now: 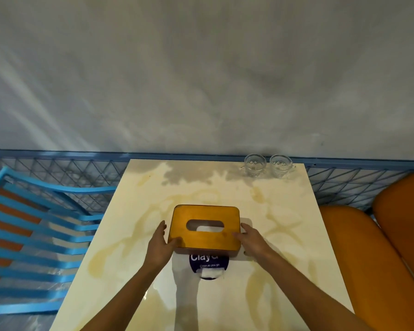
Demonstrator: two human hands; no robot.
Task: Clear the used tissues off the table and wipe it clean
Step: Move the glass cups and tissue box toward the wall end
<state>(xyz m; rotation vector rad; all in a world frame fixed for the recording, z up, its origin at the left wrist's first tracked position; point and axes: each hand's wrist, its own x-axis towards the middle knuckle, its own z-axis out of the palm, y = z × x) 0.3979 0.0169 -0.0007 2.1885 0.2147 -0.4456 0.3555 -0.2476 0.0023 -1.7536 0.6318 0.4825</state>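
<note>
A wooden tissue box [204, 226] with an oval slot on top is in the middle of the cream marble table [134, 235]. White tissue shows through the slot. My left hand [159, 244] grips its left side and my right hand [250, 240] grips its right side, thumbs on the top. The box looks slightly lifted, its shadow lying beneath. Just in front of it, partly hidden by the box, lies a dark blue round sticker or pack [209, 265] printed "Clean as you go", with a white tissue piece [210, 273] at its lower edge.
Two clear glass cups [255, 163] [280, 164] stand at the table's far right edge by the grey wall. A blue slatted chair [34, 235] is to the left, an orange cushioned seat [373, 247] to the right. A blue wire fence runs behind.
</note>
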